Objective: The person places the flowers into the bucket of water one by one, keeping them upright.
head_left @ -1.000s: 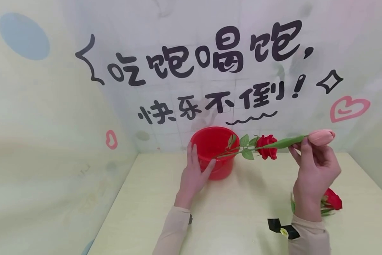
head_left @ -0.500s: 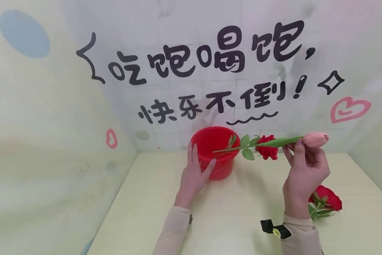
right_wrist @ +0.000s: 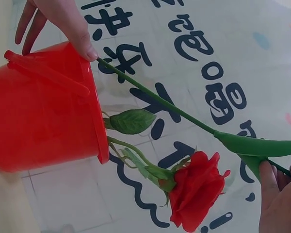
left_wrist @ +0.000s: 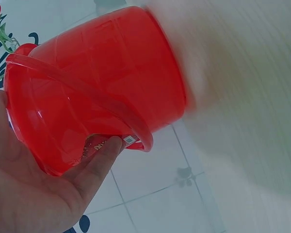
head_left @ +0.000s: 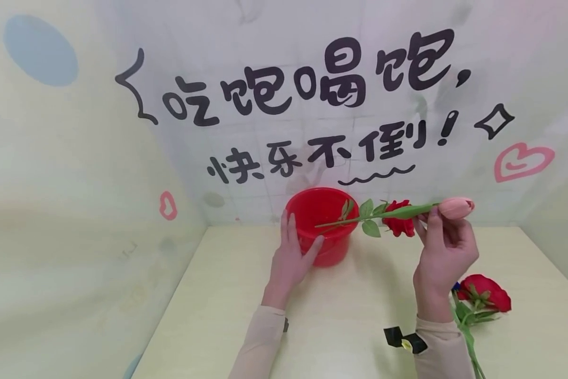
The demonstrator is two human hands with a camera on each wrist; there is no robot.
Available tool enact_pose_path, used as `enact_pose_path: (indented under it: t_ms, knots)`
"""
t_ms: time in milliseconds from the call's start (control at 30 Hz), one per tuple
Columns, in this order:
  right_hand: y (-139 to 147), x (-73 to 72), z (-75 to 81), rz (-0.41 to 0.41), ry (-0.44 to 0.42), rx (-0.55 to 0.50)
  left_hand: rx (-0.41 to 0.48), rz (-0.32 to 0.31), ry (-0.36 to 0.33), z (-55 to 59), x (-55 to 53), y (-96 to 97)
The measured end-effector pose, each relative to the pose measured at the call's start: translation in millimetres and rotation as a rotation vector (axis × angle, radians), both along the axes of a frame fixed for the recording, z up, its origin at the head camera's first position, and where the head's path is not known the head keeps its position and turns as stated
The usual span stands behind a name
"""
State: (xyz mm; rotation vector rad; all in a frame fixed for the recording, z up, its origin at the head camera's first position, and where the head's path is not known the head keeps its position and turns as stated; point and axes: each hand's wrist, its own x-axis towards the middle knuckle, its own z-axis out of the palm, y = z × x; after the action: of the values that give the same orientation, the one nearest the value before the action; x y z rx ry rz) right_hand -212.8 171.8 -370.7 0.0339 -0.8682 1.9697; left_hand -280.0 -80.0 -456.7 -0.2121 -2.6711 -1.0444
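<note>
A red plastic bucket [head_left: 325, 251] stands upright on the table at the back wall. My left hand [head_left: 290, 263] grips its side, fingers along the left wall and thumb at the near rim; a printed label [left_wrist: 99, 145] shows by those fingers in the left wrist view. My right hand [head_left: 447, 247] pinches a pink tulip [head_left: 456, 208] just below the bloom. The tulip lies nearly level, its bare stem tip [right_wrist: 104, 62] by the left thumb, over the bucket mouth. A red rose [right_wrist: 196, 191] leans out over the bucket's right rim, its stem inside, partly behind the tulip in the head view.
Another red rose [head_left: 487, 295] with green leaves lies on the table [head_left: 350, 326] beside the right forearm, next to more green stems [head_left: 468, 342]. A wall [head_left: 246, 31] with black lettering rises close behind the bucket.
My right hand has moved left with the tulip, carrying its stem tip further over the bucket mouth. More of the rose on the table shows. The left hand and bucket stay in place.
</note>
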Motion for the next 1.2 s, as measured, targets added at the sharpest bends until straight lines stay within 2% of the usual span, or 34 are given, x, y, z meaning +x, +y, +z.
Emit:
enact_pose_path:
  t_ms: [100,333,533,833,1200]
  knots:
    - [-1.5,-2.2,-2.7,0.004,-0.007,0.024,0.004,0.003,0.007,0.6,-0.3,0.5]
    - [-6.7,-1.6,-3.5,-0.004,-0.086,0.097,-0.004,0.001,-0.008,1.1,0.1,2.5]
    - [-8.1,-5.0,-1.7,0.026,-0.056,0.111,0.002,0.001,0.002,4.0,-0.2,3.6]
    - [-11.8,-11.4,-6.6,0.075,-0.091,0.132,0.004,-0.008,0.022,7.5,-1.9,6.0]
    - [-25.6,-13.1,-21.2,0.103,-0.207,0.221,0.000,0.003,-0.005,-1.4,-1.7,3.4]
